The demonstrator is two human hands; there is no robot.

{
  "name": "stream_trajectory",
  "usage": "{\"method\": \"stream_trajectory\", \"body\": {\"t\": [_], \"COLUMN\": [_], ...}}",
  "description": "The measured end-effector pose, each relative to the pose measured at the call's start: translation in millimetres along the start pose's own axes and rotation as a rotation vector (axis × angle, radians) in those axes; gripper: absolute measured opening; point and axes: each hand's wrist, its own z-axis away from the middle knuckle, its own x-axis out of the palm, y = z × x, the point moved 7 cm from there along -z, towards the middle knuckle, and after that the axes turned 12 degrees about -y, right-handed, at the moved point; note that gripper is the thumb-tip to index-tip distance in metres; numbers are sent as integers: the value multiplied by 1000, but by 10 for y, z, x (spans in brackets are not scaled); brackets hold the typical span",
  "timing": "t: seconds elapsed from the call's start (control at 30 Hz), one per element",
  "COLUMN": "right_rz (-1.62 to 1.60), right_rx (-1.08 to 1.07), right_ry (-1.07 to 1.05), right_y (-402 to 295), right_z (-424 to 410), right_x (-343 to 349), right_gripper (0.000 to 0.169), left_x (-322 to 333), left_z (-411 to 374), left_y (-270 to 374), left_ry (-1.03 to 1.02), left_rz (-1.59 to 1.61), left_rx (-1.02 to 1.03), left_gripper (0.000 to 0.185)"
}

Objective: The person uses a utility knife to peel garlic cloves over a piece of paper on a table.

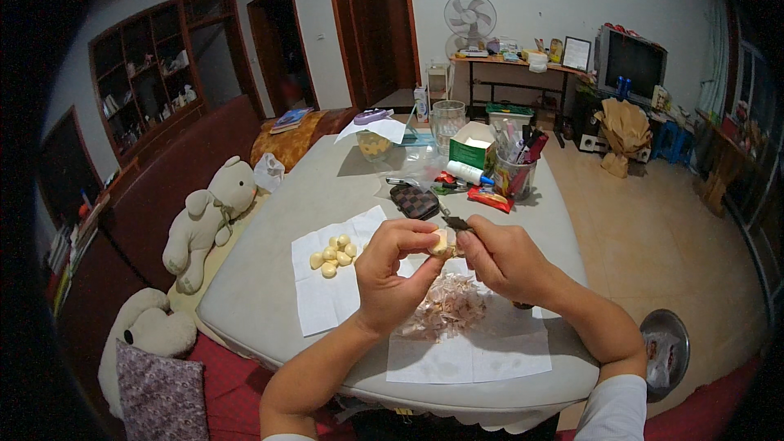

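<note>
My left hand (389, 275) pinches a garlic clove (438, 243) between thumb and fingertips above the table. Close beside it, my right hand (514, 263) grips a small dark blade (454, 222), its edge near the clove; the handle is hidden in my fingers. Below both hands, a heap of papery garlic skins (450, 312) lies on a white paper sheet (508, 360). Several peeled garlic cloves (331, 255) rest in a cluster on another white sheet (315, 312) to the left of my left hand.
Beyond my hands lie a checkered pouch (414, 201), a red snack packet (490, 200) and a white bottle (467, 172). Behind these stand a pen cup (505, 179), a green-and-white box (470, 150) and a glass mug (448, 119). A metal basin (681, 352) is on the right.
</note>
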Motion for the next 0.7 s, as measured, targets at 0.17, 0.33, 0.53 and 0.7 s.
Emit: {"method": "stream_trajectory", "body": {"t": [0.17,0.33,0.53,0.7], "right_rz": [3,57,73,-4], "right_rx": [-95,-118,-65,-70], "right_ry": [0,-42,21,102], "right_y": [-102,-215,-116,-67], "right_z": [15,38,24,22], "right_x": [-27,-11,-29,-122], "right_gripper": [14,13,13,13], "left_x": [-18,-15,-2,-11], "left_z": [-16,-6,-2,-1], "left_y": [24,5,-56,-40], "left_ry": [43,38,28,54], "left_rz": [32,23,86,114], "left_rx": [4,14,-39,-21], "left_gripper": [23,23,24,23]}}
